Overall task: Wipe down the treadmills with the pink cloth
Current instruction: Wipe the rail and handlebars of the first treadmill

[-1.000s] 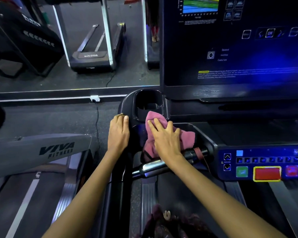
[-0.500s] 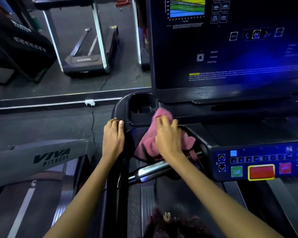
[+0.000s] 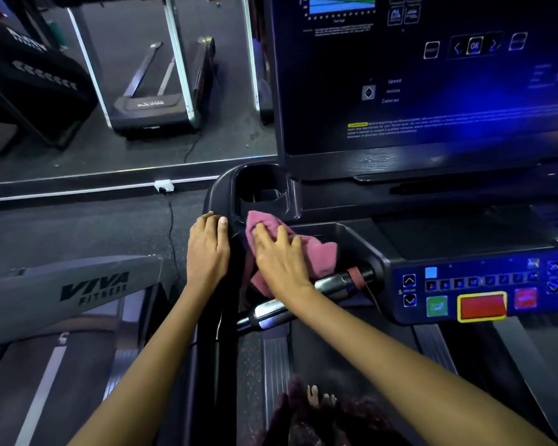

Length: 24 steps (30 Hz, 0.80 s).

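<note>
Two treadmills (image 3: 335, 246) stand side by side on dark floor (image 3: 78, 226).

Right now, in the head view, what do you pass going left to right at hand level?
VIVA arm → left hand → pink cloth → button panel

Grey floor (image 3: 78, 226) far left, black cable (image 3: 171, 220) running across it from a white wall plug (image 3: 163, 185). Mirror (image 3: 126, 91) beyond reflects gym machines. Bare toes (image 3: 313, 395) and dark patterned fabric (image 3: 351, 420) at near bottom edge.
</note>
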{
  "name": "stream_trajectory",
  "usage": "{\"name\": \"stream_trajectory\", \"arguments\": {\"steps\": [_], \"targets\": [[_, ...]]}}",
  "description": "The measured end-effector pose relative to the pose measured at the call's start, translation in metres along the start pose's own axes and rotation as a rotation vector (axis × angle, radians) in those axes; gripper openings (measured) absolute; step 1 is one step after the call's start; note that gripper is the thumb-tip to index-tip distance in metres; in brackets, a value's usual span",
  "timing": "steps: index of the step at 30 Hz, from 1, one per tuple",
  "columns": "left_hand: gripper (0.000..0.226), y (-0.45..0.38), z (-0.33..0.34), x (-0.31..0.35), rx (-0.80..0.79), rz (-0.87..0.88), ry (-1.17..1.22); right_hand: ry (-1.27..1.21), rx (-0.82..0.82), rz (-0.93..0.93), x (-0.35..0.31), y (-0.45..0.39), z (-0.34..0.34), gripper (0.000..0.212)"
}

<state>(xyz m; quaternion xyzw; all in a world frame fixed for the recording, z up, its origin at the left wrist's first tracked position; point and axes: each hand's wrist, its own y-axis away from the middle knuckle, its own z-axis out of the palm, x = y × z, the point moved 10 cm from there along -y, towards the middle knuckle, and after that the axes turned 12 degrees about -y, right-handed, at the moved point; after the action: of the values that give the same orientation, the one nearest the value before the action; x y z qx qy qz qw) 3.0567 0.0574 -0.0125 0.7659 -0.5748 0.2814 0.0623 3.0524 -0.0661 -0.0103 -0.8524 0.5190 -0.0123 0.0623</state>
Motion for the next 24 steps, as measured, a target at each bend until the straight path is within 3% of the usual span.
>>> {"name": "stream_trajectory", "arguments": {"steps": [5, 7, 12, 17, 20, 22, 24], "targets": [[0.033, 0.002, -0.001, -0.001, 0.013, 0.002, -0.005, -0.019, 0.013, 0.221, 0.045, 0.017, -0.007, 0.041], [0.035, 0.001, -0.001, -0.001, 0.007, -0.009, 0.025, -0.102, -0.071, 0.252, 0.056, 0.018, 0.002, 0.045], [0.039, -0.006, -0.001, -0.014, 0.036, -0.094, 0.228, -0.212, -0.096, -0.093, 0.013, -0.006, 0.003, 0.048], [0.04, -0.004, 0.002, -0.029, 0.012, -0.186, 0.423, -0.036, -0.102, -0.463, -0.033, -0.004, 0.013, 0.044], [0.039, 0.0, 0.007, -0.026, -0.086, -0.119, 0.365, 0.18, -0.167, -0.617, -0.011, 0.006, 0.02, 0.023], [0.038, 0.003, 0.015, -0.023, -0.161, -0.028, 0.241, 0.279, -0.276, -0.681, 0.004, 0.009, 0.028, 0.03], [0.041, 0.005, 0.021, -0.019, -0.213, 0.061, 0.097, 0.289, -0.22, -0.696, 0.007, 0.008, 0.02, 0.039]]}}
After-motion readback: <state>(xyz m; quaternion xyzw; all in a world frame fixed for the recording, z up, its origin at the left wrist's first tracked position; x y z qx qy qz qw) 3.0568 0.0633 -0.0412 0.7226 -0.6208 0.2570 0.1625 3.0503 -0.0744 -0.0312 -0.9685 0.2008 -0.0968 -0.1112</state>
